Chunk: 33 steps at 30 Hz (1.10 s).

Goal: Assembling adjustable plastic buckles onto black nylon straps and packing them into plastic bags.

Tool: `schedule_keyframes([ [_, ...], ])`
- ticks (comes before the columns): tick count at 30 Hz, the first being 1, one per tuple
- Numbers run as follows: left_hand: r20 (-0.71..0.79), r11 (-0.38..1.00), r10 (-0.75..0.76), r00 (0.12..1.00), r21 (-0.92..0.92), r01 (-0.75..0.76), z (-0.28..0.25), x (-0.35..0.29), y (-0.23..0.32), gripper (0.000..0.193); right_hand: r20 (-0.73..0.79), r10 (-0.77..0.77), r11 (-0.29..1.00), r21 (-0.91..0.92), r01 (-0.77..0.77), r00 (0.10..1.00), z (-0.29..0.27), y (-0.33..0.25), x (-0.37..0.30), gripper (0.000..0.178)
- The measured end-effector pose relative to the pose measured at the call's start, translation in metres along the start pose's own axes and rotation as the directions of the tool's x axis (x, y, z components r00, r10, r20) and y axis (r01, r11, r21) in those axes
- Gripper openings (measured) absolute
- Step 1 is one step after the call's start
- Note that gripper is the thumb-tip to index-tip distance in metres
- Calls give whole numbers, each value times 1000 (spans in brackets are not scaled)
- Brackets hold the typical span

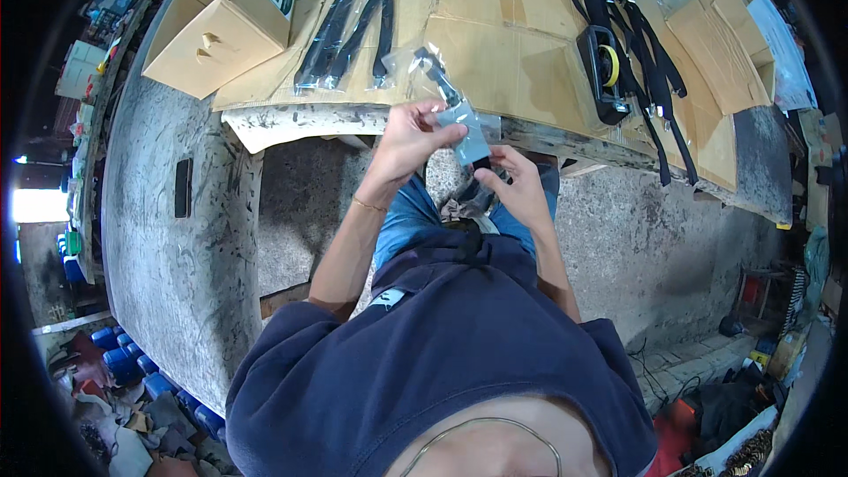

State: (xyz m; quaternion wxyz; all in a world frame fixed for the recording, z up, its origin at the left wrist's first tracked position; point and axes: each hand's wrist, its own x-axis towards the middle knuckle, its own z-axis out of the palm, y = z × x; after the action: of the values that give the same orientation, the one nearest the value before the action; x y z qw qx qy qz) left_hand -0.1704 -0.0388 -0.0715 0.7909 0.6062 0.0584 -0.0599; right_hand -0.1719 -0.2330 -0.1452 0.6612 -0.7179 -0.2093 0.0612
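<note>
Over the front edge of the table, my left hand [408,143] is closed on a clear plastic bag, thumb on top, with a blue-grey card [471,143] and a black strap [432,66] in it. The bag's far end reaches over the cardboard. My right hand [519,187] pinches the near end, where a short black piece sticks out below the card. Whether those right fingertips grip the strap or the bag's edge is hard to make out. Beyond my left hand lie several black straps [353,31] in clear plastic.
Flattened cardboard [481,53] covers the table. To the right are a black tape dispenser [601,79] with yellow tape, loose black straps [654,62] hanging over the edge and an open carton [720,49]. Another carton [216,49] stands left. A dark phone-like slab [183,187] lies on the left bench.
</note>
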Motion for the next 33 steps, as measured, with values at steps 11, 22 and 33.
schedule_keyframes([
  [11, -10, 937, -4, 1000, 350, 8, -4, 7, -5, 17, -60, 319, 931, 209, -301, 946, 14, -22, 26, 33],
  [22, -92, 991, 90, 992, 110, -80, -11, 12, 7, 11, 157, 141, 982, 99, -158, 978, 3, 21, 28, 38],
  [33, -84, 958, 13, 996, 285, 11, -27, 19, -1, 20, 62, 287, 922, 254, -293, 956, 9, 6, 20, 24],
])
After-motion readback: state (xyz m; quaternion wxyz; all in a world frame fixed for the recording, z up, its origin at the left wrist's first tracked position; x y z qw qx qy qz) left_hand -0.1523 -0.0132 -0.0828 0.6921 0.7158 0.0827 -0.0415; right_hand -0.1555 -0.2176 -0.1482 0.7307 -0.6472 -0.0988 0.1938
